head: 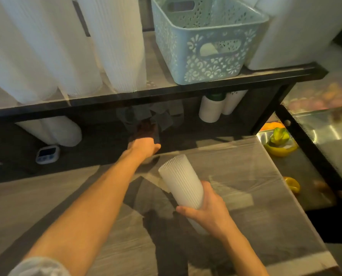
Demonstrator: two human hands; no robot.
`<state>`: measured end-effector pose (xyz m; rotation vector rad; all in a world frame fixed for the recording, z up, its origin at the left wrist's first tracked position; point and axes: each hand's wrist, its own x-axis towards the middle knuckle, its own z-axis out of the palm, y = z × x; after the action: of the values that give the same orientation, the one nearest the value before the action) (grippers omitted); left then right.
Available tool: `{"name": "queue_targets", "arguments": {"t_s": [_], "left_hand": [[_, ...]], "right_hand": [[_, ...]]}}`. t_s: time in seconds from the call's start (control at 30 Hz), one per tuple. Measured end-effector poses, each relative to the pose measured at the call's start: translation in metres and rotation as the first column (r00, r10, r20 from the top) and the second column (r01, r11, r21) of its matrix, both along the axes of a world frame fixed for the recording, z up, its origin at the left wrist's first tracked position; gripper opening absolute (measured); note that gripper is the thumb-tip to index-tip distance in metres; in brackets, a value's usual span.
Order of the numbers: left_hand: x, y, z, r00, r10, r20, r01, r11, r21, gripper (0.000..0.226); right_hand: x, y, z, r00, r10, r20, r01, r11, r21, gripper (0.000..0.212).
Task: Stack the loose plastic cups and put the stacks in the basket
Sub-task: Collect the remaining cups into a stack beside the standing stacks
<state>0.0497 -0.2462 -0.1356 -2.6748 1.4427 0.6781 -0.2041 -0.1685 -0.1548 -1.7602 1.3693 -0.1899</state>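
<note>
My right hand (208, 208) grips a stack of clear ribbed plastic cups (181, 180) near its lower end, tilted up to the left above the counter. My left hand (145, 143) reaches far forward into the dark space under the shelf, among several loose clear cups (162, 118). Its fingers are lost in shadow, so I cannot tell whether they hold one. A pale blue perforated basket (206, 52) stands on the shelf above, at the upper right of the loose cups.
Tall sleeves of white cups (118, 42) lean on the shelf (186, 88) left of the basket. More white stacks (211, 109) sit under the shelf. A small digital timer (47, 154) lies at left. A glass display case (315, 136) with fruit borders the counter on the right.
</note>
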Motion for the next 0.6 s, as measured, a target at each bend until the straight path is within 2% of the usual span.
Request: {"name": "queue_targets", "arguments": {"t_s": [0.13,0.23,0.3,0.4,0.5,0.6], "left_hand": [[0.007,-0.020,-0.014,0.998,-0.007,0.056,0.002,0.997,0.078,0.076],[0.010,-0.026,-0.017,0.986,0.013,0.169,0.013,0.988,-0.152,0.081],[0.007,-0.026,-0.016,0.981,0.042,0.188,-0.001,0.977,-0.214,0.087],[-0.003,-0.024,-0.011,0.990,0.121,0.077,-0.108,0.983,-0.150,0.095],[-0.013,-0.016,-0.002,0.981,0.182,-0.065,-0.187,0.980,-0.073,0.080],[-0.012,-0.002,-0.001,0.915,0.318,-0.248,-0.346,0.935,-0.078,0.070]], "right_hand": [[-0.003,-0.002,-0.007,0.999,-0.030,0.029,0.030,1.000,-0.005,0.083],[0.001,0.000,-0.009,0.999,-0.029,0.016,0.030,0.999,-0.029,0.082],[0.005,0.000,-0.010,1.000,-0.018,0.021,0.019,0.999,-0.034,0.080],[0.009,0.002,-0.012,0.999,0.002,0.037,-0.001,1.000,-0.020,0.076],[0.009,0.003,-0.011,0.999,0.006,0.038,-0.006,1.000,-0.012,0.078],[0.006,0.003,-0.010,0.999,-0.012,0.051,0.012,1.000,-0.012,0.081]]}}
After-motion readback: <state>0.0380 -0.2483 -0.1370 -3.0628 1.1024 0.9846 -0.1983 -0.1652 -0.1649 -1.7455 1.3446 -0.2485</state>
